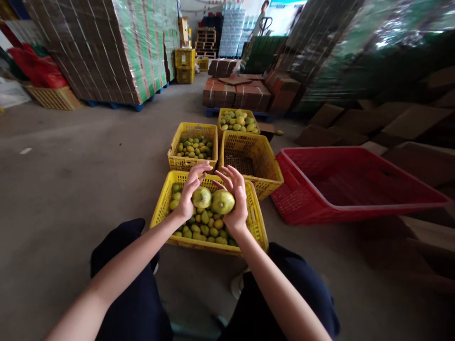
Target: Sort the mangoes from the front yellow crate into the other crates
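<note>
Holding up the left fruit (201,197) and right fruit (222,202) side by side seems the step in hand; the next move would call for a steady grip. Both look plump and yellow-green. The left hand (188,195) and right hand (239,203) each cup one, fingers partly spread, above the near yellow crate (261,229); a red basket (292,201) stands to the right.
</note>
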A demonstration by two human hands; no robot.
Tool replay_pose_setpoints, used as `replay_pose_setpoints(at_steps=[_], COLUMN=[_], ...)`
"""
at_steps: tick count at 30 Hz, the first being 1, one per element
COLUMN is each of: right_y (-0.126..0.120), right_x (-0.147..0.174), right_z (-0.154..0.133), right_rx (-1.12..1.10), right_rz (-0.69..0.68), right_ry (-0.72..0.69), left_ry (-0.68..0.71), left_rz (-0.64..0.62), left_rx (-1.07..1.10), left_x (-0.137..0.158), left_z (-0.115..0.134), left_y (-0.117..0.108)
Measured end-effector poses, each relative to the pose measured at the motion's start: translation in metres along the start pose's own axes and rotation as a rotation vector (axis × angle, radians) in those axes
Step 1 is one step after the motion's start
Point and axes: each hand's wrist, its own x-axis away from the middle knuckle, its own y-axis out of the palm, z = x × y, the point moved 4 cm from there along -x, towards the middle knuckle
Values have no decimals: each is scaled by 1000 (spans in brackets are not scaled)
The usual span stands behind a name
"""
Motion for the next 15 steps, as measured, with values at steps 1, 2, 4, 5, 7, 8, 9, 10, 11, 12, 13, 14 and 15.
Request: replay_pose_setpoints(at_steps=[1, 2, 4, 5, 7, 8, 9, 10, 11, 12, 13, 14, 15], right_y=[0, 0, 0, -1, -4, -6, -9, -11, -14, -16, -18, -20, -22], right_x=[0, 0, 0, 0, -1, -2, -2, -3, -3, -4, -4, -5, -6], right_z=[0, 1, 5, 7, 14, 19, 24, 29, 35, 42, 49, 54, 59], right_rx=[-1, -3, -8, -8, 14, 38, 68, 95, 111, 111, 92, 58, 12], right_rz=[-9, -13, 5, 27, 99, 144, 188, 228, 262, 291, 316, 342, 367], right_ry=[-4, -4, 3, 10, 35, 55, 86, 132, 198, 283, 380, 476, 556], left_ry=[3, -2, -23, -48, -147, -220, -303, -393, -483, -568, -646, -710, -750], left_rz=[15, 40, 89, 104, 145, 183, 235, 294, 352, 401, 436, 459, 475], left_rx=[6, 22, 62, 76, 94, 105, 124, 155, 196, 238, 279, 316, 348], left_x=[0, 0, -2, -3, -7, -8, -9, -9, -8, -7, -5, -4, -3], left_z=[1, 1, -1, -3, -12, -17, -24, -30, -36, -41, -46, -49, -51], left_y=[0, 0, -1, -2, -4, -6, -9, -11, -13, -15, -16, -17, -18])
